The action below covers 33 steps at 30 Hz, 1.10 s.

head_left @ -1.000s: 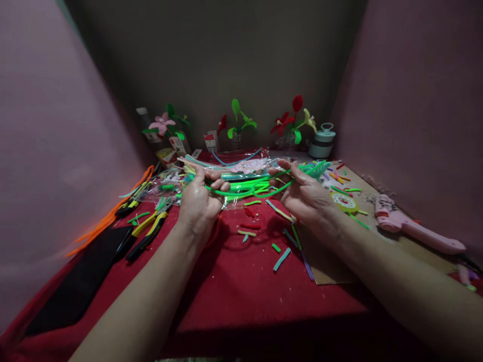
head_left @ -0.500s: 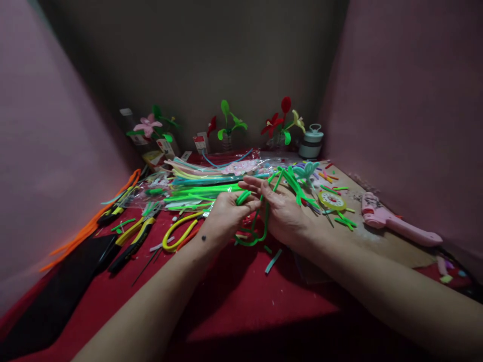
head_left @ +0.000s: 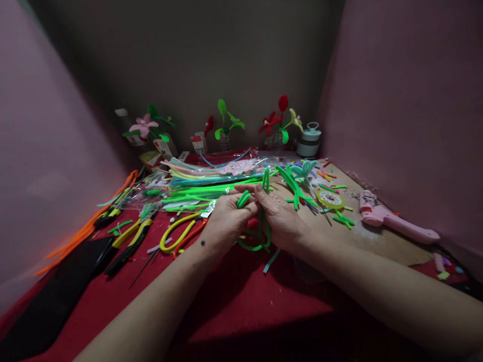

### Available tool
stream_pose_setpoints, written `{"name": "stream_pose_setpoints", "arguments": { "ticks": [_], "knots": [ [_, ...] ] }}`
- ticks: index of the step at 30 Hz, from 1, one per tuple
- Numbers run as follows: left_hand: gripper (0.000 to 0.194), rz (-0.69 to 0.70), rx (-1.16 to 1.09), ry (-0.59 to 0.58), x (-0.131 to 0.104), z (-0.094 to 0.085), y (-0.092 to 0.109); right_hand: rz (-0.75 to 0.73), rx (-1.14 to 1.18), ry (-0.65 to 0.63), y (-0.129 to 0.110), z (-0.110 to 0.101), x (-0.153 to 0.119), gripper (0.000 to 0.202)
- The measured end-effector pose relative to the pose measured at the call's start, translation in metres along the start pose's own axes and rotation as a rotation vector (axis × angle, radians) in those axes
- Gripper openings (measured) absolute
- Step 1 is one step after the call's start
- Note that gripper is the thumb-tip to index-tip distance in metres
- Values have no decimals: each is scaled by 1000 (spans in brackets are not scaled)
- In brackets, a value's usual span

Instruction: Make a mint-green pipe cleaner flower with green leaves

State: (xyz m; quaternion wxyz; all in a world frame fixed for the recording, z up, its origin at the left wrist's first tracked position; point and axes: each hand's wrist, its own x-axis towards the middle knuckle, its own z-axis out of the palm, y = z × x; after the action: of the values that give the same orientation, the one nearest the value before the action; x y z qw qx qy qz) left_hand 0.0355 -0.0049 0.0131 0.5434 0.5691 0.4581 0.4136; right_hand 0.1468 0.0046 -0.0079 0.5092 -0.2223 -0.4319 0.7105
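My left hand [head_left: 229, 215] is closed around green pipe cleaners [head_left: 243, 199], whose folded ends stick up beside its thumb and forefinger. Close against it, my right hand [head_left: 279, 217] pinches the same green bundle, with loops showing above its fingers and bent lengths hanging below both palms. The fingertips of the two hands meet; exactly where the strands cross is hidden. Just beyond my right hand lies a bunch of loose green pipe cleaners [head_left: 291, 185]. A short pale teal strip [head_left: 271, 261] rests on the red cloth [head_left: 241, 306] below the hands.
Pliers [head_left: 138, 239] and yellow-handled scissors [head_left: 179, 234] lie left. Plastic packs of pipe cleaners [head_left: 207, 176] stretch behind. At right are a brown board [head_left: 377, 251], a yellow round dial [head_left: 330, 199] and a pink glue gun [head_left: 396, 221]. Pipe-cleaner flowers [head_left: 269, 123] stand at the back.
My hands have come closer together. The green loop that stretched up and to the right now stands narrow and upright over my right fingers. The view has shifted slightly.
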Motion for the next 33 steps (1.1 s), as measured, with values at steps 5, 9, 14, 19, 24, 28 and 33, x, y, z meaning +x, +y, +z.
{"name": "stream_pose_setpoints", "arguments": {
  "ticks": [5, 9, 14, 19, 24, 28, 33],
  "knots": [
    [12, 132, 225, -38, -2, -1, 0, -74, -57, 38, 3, -2, -2, 35],
    [6, 320, 529, 53, -4, 0, -5, -181, -257, 80, -1, 0, -7, 34],
    [7, 375, 570, 109, -7, 4, -6, -305, -404, 121, 0, 2, -9, 33],
    [8, 365, 588, 149, -6, 5, -3, -291, -390, 122, 2, 3, -8, 34],
    [12, 234, 555, 63, -4, -5, 0, -277, -399, 198, -13, 1, -5, 19],
    [14, 209, 635, 83, -2, -15, 2, -322, -517, 184, -22, -9, 1, 18],
    [16, 175, 701, 96, -1, -19, 7, -361, -567, 190, -23, -19, 5, 21]
  ]
}}
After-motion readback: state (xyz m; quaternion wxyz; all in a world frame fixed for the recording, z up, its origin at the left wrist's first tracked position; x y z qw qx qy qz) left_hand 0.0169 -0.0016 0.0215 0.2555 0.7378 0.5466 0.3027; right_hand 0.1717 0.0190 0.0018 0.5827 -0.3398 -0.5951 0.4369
